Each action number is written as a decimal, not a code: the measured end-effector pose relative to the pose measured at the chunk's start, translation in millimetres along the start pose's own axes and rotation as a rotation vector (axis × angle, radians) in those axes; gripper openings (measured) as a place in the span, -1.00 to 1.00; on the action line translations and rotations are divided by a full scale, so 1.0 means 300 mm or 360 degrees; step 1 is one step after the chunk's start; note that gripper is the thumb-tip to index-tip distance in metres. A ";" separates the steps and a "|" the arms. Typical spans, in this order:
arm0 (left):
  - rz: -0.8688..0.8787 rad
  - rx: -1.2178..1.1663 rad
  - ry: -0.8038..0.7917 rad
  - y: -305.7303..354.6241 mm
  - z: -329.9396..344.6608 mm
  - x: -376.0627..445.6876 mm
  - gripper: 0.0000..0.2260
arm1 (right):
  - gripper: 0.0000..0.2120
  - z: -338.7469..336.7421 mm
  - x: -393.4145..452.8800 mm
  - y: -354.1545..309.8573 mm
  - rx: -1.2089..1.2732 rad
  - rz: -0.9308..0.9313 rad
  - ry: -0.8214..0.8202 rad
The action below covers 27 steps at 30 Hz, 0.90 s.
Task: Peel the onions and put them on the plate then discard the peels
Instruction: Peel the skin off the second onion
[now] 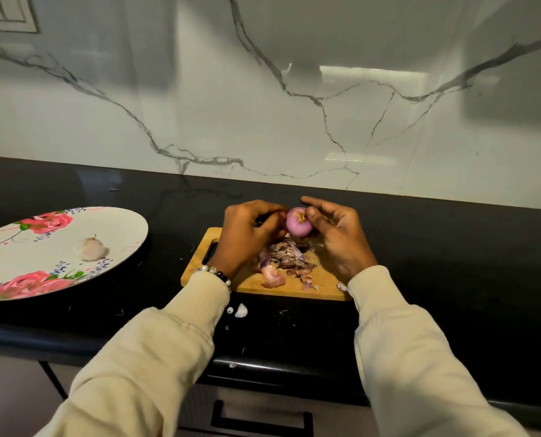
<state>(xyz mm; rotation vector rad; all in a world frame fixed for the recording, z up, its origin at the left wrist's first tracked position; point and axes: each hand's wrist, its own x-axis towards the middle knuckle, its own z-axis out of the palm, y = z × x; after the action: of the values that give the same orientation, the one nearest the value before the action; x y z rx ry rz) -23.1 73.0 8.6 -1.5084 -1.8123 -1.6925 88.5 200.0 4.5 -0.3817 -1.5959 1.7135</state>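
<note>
A purple onion [298, 226] is held between both hands above the far edge of a wooden cutting board [294, 287]. My left hand [250, 236] grips its left side with curled fingers. My right hand [338, 234] pinches its top right with the thumb, the forefinger stretched out over it. A heap of dry purple peels [289, 257] lies on the board under the hands. A pale peeled onion [90, 247] lies on the flowered plate [127, 222] at the left.
The black counter [452, 263] meets a white marble wall behind. Small peel scraps [240, 310] lie on the counter in front of the board. A drawer with a black handle [259, 421] sits below the counter's front edge.
</note>
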 end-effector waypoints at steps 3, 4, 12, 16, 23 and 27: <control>0.0083 0.0130 -0.0092 -0.017 -0.007 0.006 -0.85 | -0.77 -0.002 0.000 0.000 -0.0042 0.0009 -0.0025; 0.0096 0.0163 -0.0114 -0.021 -0.010 0.008 -0.85 | -0.77 -0.002 0.000 0.002 -0.0057 0.0018 -0.0037; 0.0199 0.0312 -0.0216 -0.039 -0.015 0.005 -0.84 | -0.79 -0.004 -0.011 0.001 -0.0168 0.0038 -0.0084; 0.0269 0.0357 -0.0187 -0.035 -0.014 0.000 -0.86 | -0.79 0.000 -0.013 0.004 -0.0172 0.0038 -0.0090; 0.0327 0.0522 -0.0070 -0.018 -0.001 -0.009 -0.84 | -0.77 0.013 -0.016 0.006 -0.0092 0.0033 -0.0085; 0.0313 0.0586 -0.0018 -0.015 0.012 -0.016 -0.90 | -0.75 0.018 -0.015 0.008 -0.0109 0.0010 -0.0074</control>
<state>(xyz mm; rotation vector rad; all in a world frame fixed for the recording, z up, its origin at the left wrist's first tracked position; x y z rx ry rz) -23.0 74.5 1.4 -1.4782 -1.7907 -1.1854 87.2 193.1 2.1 -0.3833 -1.6916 1.6869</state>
